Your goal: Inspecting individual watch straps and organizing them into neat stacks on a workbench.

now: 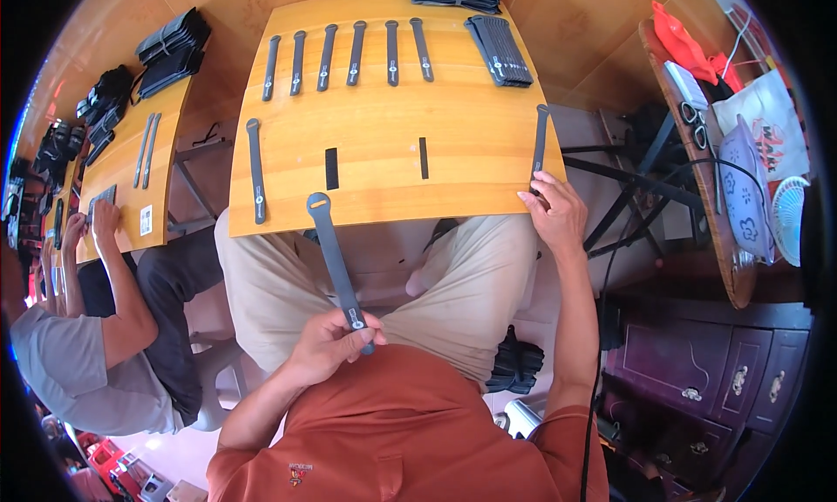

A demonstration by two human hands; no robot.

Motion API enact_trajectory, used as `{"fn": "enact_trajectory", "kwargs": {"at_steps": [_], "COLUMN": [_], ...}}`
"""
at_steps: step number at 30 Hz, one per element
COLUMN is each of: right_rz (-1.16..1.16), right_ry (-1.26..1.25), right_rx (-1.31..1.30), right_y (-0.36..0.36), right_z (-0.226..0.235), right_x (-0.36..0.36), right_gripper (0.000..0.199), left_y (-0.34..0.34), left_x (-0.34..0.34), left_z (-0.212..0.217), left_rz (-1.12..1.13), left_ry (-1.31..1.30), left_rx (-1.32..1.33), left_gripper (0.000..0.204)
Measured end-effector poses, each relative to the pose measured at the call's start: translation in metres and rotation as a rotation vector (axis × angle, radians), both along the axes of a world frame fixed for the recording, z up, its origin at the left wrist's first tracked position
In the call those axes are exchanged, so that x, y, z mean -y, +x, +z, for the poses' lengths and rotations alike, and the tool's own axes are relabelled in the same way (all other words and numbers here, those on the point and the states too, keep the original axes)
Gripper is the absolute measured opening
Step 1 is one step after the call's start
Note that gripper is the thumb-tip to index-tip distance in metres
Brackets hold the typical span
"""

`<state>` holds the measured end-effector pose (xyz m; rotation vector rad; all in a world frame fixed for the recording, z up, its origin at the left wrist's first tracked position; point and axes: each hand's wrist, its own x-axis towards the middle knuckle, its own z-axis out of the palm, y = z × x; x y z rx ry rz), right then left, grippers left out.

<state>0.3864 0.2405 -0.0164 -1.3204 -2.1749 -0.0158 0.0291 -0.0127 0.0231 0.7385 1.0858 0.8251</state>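
Note:
My left hand (336, 341), over my lap, pinches the printed end of a dark grey hook-and-loop cable strap (331, 249). The strap's rounded, slotted head points away from me, near the table's front edge. At the table's right front corner, the fingers of my right hand (558, 210) close on the near end of another strap (540, 140), which lies along the right edge. One more strap (255, 170) lies at the left. Between them are a wider black strip (331, 169) and a narrower black strip (424, 158) on the tabletop.
Several straps, one a dark strap (357, 55), lie in a row across the wooden table (392, 201). A strap stack (499, 53) is at the far right. A co-worker's hand (105, 218) is over the left table (166, 175). A cluttered side table (737, 271) stands right.

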Motion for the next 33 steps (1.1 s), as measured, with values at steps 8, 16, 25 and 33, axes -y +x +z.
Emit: {"fn": "enact_trajectory", "kwargs": {"at_steps": [8, 16, 25, 33], "right_rz": [0.006, 0.201, 0.555, 0.485], "right_ry": [0.071, -0.841, -1.264, -1.458], "right_rx": [-0.04, -0.329, -0.852, -1.045], "right_y": [-0.012, -0.089, -0.146, -0.163], "right_z": [0.01, 0.054, 0.025, 0.013], "right_x": [0.023, 0.114, 0.162, 0.157], "right_gripper": [0.035, 0.042, 0.025, 0.015], "left_y": [0.008, 0.012, 0.002, -0.002], "left_x": [-0.009, -0.016, -0.013, -0.014], "left_z": [0.002, -0.005, -0.02, -0.02], "left_rz": [0.086, 0.152, 0.159, 0.223], "left_ry": [0.054, 0.186, 0.295, 0.185], "left_rx": [0.111, 0.175, 0.029, 0.02], "left_gripper": [0.019, 0.017, 0.016, 0.021]}}
